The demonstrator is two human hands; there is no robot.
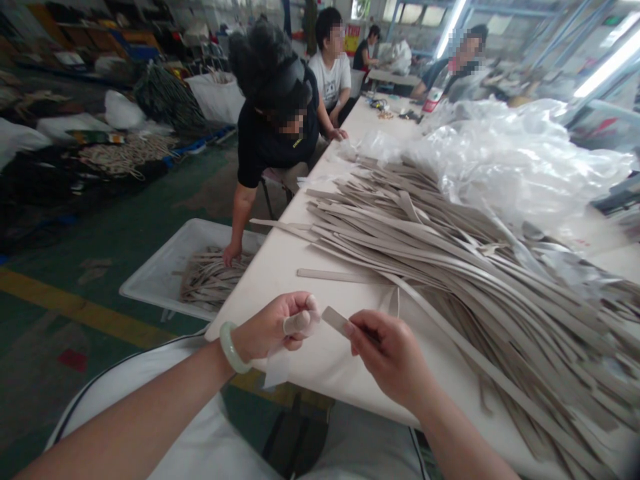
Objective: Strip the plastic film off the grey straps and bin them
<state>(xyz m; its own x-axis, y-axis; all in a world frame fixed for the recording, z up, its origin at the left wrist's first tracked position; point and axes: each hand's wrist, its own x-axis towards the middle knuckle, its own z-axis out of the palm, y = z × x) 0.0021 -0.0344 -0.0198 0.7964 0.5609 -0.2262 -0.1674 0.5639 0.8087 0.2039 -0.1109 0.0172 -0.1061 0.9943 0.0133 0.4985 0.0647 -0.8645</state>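
My left hand [277, 327], with a pale green bangle [233, 348] at the wrist and a light covering on one digit, is closed on a piece of translucent film [277, 368] that hangs below the fingers. My right hand [390, 353] pinches a grey-beige flat strap [334, 320] near its end, which points toward my left fingertips with a small gap between. Where the rest of this strap runs is hidden behind my right hand. Just beyond, a large heap of similar straps [440, 247] lies across the white table [280, 267].
Clear plastic bags [510, 147] and a bottle [434, 97] stand behind the heap. Left of the table, a co-worker [280, 127] reaches into a white tub [150, 273] of straps. Other people sit farther along. Bundles and sacks [125, 110] cover the floor at far left.
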